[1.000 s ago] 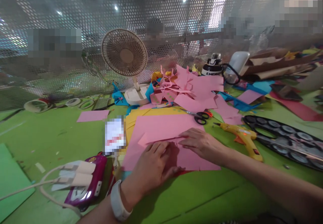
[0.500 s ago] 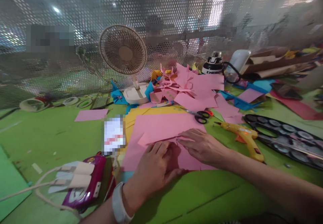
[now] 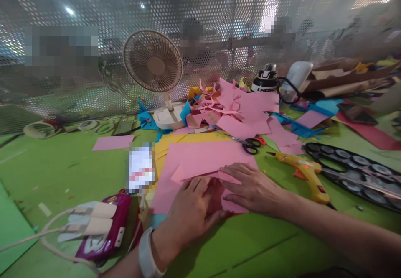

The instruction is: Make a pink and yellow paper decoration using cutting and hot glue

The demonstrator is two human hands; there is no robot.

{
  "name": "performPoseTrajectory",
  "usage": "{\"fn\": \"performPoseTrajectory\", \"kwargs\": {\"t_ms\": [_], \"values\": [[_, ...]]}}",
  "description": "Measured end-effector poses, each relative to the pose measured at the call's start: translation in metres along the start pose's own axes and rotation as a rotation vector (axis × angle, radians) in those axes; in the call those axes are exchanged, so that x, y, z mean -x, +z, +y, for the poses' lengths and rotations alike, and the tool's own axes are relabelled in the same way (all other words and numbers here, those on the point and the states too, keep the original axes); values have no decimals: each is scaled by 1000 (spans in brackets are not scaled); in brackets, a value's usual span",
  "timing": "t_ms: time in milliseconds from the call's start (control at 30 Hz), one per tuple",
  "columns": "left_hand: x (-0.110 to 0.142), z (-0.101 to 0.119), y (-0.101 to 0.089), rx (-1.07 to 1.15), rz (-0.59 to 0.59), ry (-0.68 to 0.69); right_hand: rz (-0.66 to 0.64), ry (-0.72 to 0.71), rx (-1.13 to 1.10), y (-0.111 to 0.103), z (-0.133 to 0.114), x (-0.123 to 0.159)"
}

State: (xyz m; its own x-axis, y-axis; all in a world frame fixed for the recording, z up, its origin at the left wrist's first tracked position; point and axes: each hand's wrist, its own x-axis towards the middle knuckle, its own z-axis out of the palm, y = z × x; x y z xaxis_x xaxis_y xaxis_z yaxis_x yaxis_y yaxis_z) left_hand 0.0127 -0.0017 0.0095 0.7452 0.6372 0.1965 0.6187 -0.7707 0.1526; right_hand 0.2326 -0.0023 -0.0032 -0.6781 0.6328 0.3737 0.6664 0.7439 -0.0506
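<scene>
A folded piece of pink paper [image 3: 194, 170] lies on a larger pink sheet [image 3: 216, 150] in front of me. My left hand [image 3: 191, 207], with a pale band at the wrist, holds the near side of the fold under bent fingers, its thumb stretched along the lower edge. Fingers extended and slightly spread, my right hand [image 3: 252, 188] lies flat over the right part of the paper. What is under both palms is hidden. Black-handled scissors [image 3: 250, 145] rest just beyond the sheet. To the right of my right hand lies a yellow glue gun [image 3: 303, 171].
A white fan [image 3: 153, 62] stands behind, beside a heap of pink paper pieces [image 3: 247, 110]. At left are a lit phone [image 3: 140, 169] and a purple power strip [image 3: 109, 223] with plugs and cables. A black case [image 3: 360, 169] lies at right. Yellow paper [image 3: 161, 148] sits under the sheet.
My right hand's fingers have shifted slightly down on the paper, and the hand is flatter. My left hand stays in nearly the same place.
</scene>
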Motion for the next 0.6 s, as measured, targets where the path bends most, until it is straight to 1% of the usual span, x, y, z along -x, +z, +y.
{"fn": "performPoseTrajectory", "kwargs": {"t_ms": [133,433,533,600], "values": [[0,1,0,-6,9,9,31,-14,-2,3,2,0],[1,4,2,-8,11,-29,25,-10,-17,4,1,0],[0,4,1,-1,9,-35,61,-16,-40,3,3,-1],[0,4,0,-1,7,-32,98,5,-39,3,4,-1]]}}
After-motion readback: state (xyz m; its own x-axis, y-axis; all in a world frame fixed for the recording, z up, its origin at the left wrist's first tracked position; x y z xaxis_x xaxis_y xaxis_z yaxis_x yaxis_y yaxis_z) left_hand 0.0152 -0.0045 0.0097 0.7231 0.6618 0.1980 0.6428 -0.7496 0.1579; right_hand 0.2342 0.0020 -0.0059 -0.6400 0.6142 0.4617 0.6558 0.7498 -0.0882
